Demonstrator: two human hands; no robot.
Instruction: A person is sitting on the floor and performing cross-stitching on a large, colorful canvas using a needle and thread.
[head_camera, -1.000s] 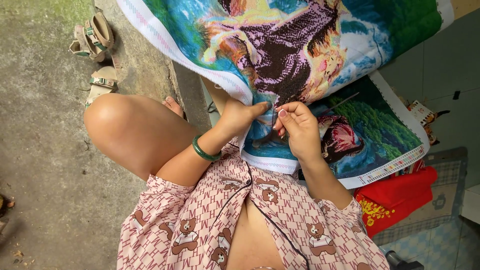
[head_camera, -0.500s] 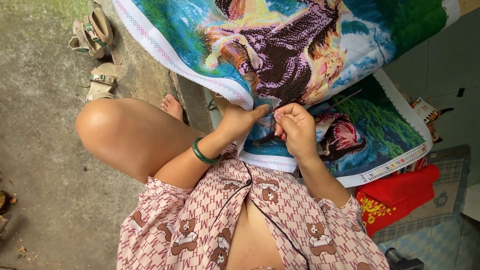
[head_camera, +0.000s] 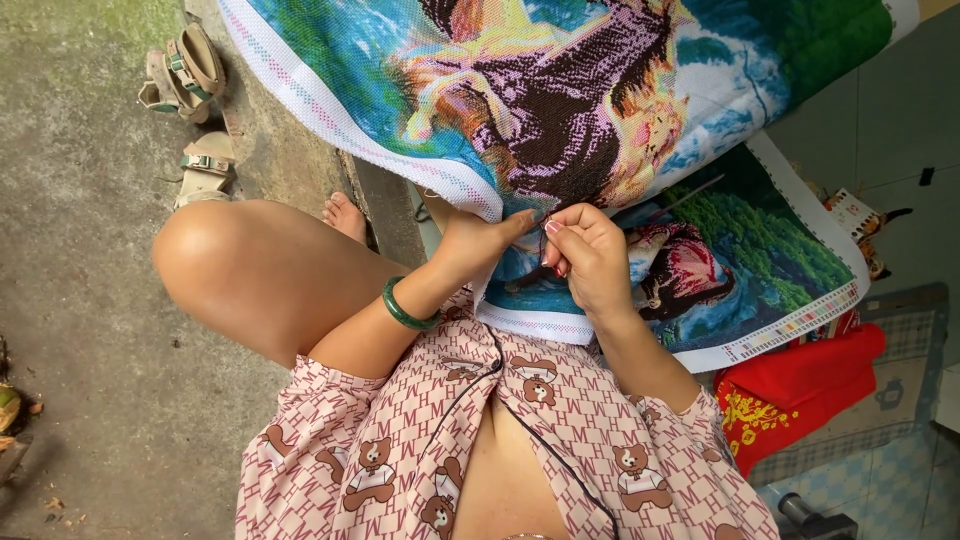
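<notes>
A large cross-stitch canvas worked in blue, green, purple and brown thread (head_camera: 560, 110) hung across the far side of the scene and draped down over the person's lap toward the right. The left hand (head_camera: 478, 240) came up under the folded white edge of the canvas, fingers pressed together against the cloth from below, gripping its fold; a green bangle (head_camera: 405, 308) sat on that wrist. The right hand (head_camera: 590, 255) lay just beside it, on top of the canvas, its fingertips (head_camera: 552, 228) pinched together at the fabric's surface right where the fold met the left thumb. Whether a needle sat in that pinch could not be told; it was too small to see. The two hands almost touched.

Along the canvas's near right edge ran a white border strip carrying a row of small coloured squares (head_camera: 790, 328). Beyond it, at the far right on the grey floor, lay a small flat printed packet in white and orange (head_camera: 858, 215). Nearer, on the right, a red cloth bag with yellow printed ornament (head_camera: 800, 385) lay partly under the canvas. On the far left concrete ground stood a pair of tan strapped sandals (head_camera: 190, 75).
</notes>
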